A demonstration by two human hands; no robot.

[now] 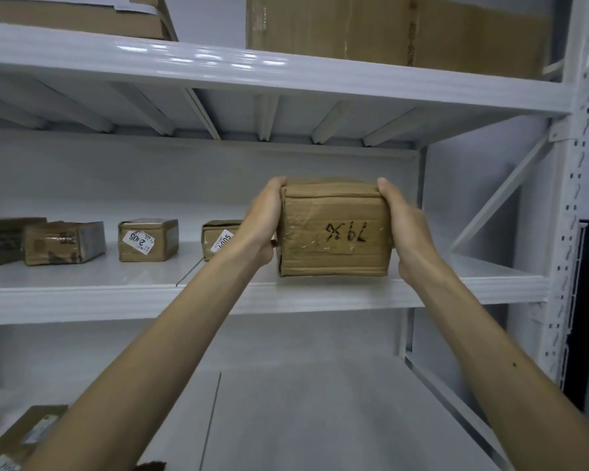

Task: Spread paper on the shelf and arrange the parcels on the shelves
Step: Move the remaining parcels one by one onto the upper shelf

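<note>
A brown taped cardboard parcel [334, 229] with handwritten digits on its near face sits at the front edge of the middle shelf [116, 294]. My left hand [264, 222] grips its left side and my right hand [403, 222] grips its right side, thumbs over the top edge. White paper sheets [82, 273] cover the shelf surface. Several smaller parcels stand in a row to the left, among them one with a white label [148, 239] and one partly hidden behind my left wrist [218, 237].
The upper shelf [218, 66] carries large cardboard boxes [398, 28]. The lower shelf [320, 419] is lined with paper and has a parcel [24, 433] at its left. A white perforated upright post [572, 232] bounds the right side.
</note>
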